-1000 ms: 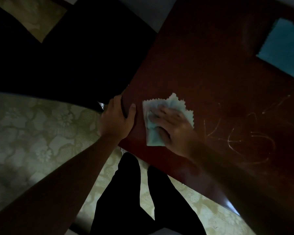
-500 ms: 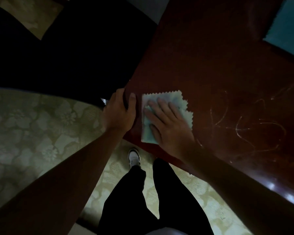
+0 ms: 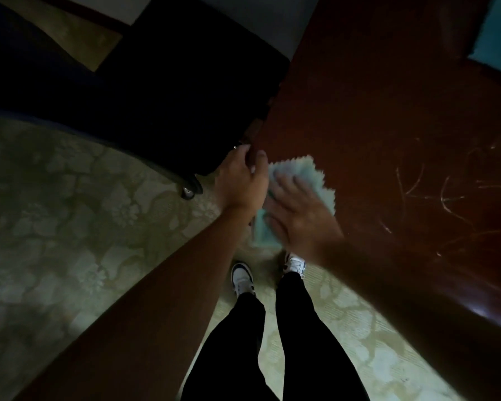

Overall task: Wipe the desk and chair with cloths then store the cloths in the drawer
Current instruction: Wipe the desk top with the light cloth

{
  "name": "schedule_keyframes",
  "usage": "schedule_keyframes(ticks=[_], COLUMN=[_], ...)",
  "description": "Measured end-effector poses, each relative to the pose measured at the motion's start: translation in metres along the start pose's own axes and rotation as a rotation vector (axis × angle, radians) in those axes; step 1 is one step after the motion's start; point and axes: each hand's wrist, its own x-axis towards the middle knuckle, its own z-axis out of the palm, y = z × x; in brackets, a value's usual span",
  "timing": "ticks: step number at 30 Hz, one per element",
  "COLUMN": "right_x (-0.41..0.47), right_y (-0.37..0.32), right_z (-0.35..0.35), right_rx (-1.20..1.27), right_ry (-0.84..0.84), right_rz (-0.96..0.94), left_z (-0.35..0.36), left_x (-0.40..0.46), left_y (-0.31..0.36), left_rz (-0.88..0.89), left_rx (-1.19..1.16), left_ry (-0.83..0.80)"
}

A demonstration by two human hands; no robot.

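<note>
Wiping the worktop corner

My right hand presses flat, fingers spread, on the pale cloth at frame centre; my left hand curls over the worktop corner beside it.

**Layout at the desk corner**

The desk fills the right of the frame, its corner at centre. The left hand is curled round that corner; just right of it, the right hand is laid flat on a cloth at the desk's near edge. A second cloth is seen on the desk, upper right. The chair is placed upper left, the floor below.
</note>
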Motion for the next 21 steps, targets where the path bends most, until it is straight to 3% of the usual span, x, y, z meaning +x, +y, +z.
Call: schedule_keyframes(ticks=[2,4,6,10,13,15,18,21], right_x=[0.034,0.063,0.067,0.002,0.004,0.027,0.036,0.012], right_y=[0.051,0.099,0.097,0.023,0.053,0.104,0.193,0.196], right_z=[-0.011,-0.031,-0.032,-0.012,-0.019,-0.03,-0.057,-0.064], right_rx=[-0.092,-0.073,-0.054,-0.054,-0.069,-0.086,-0.138,-0.139], right_ry=[0.026,0.069,0.083,0.039,-0.018,-0.003,0.027,0.059], right_rz=[0.109,0.351,0.461,0.2,0.051,0.131,0.397,0.492], left_z=[0.003,0.004,0.004,0.005,0.011,0.021,0.046,0.071], left_x=[-0.001,-0.003,-0.004,-0.007,-0.006,-0.011,-0.018,-0.02], left_y=[-0.002,-0.002,-0.002,-0.002,0.003,0.015,0.045,0.069], left_rz=[0.078,0.133,0.183,0.315,0.468,0.49,0.525,0.58], left_rx=[0.066,0.082,0.084,0.173,0.319,0.298,0.231,0.281], left_ry=[-0.001,0.014,0.029,0.052,0.103,0.112,0.062,-0.001])
